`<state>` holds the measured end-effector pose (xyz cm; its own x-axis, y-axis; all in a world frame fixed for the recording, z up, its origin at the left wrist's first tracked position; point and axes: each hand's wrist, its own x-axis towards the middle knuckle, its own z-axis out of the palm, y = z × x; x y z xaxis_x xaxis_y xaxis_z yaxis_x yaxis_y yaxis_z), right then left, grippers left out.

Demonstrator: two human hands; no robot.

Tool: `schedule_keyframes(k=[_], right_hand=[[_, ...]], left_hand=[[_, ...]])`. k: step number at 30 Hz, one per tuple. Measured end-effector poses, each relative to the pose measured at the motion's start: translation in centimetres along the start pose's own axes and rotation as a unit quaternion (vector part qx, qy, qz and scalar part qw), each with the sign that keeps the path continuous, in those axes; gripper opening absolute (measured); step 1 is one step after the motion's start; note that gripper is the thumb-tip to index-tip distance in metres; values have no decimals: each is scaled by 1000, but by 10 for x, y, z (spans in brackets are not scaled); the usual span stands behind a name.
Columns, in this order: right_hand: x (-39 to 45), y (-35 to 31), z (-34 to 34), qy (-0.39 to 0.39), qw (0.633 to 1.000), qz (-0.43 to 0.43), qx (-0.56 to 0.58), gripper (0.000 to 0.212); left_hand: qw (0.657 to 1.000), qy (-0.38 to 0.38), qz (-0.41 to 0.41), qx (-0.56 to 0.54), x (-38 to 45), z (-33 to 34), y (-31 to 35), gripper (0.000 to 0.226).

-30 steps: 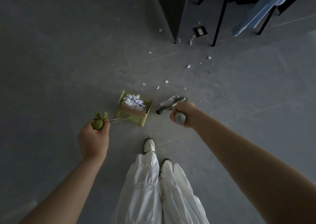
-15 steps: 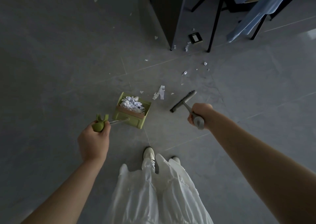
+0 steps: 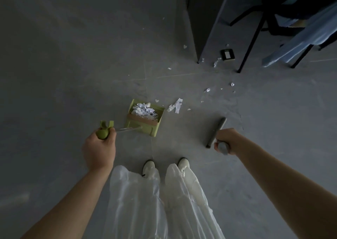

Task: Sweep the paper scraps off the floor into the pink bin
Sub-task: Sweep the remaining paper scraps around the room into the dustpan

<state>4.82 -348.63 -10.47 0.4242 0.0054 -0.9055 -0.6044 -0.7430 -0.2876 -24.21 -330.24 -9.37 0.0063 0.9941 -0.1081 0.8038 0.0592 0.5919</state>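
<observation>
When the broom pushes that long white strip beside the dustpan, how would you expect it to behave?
The strip looks thin and creased, so probably floppy and very light. It may flutter or skid aside rather than slide straight. The broom may ride over its flat parts.

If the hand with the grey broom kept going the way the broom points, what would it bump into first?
Probably nothing close. The right hand aims the broom up and slightly right over bare floor; the small scraps come first, though depth is unclear.

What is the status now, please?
Left hand grips green plastic dustpan, scraps inside. Right hand grips grey broom. White paper strip unswept. Pink bin unseen.
</observation>
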Motion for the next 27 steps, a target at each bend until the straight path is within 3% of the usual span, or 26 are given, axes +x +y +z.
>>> schedule_keyframes(k=[5,19,27], right_hand=[[-4,-32,16,-46,999,-27,-8,26],[-11,-73,35,-47,997,-64,-13,20],[-37,-102,69,-80,984,-107,-121,21]], left_hand=[[998,41,-43,6,-17,7,4,31],[995,68,-69,22,-17,0,-7,31],[995,49,-84,24,-3,-12,-20,31]])
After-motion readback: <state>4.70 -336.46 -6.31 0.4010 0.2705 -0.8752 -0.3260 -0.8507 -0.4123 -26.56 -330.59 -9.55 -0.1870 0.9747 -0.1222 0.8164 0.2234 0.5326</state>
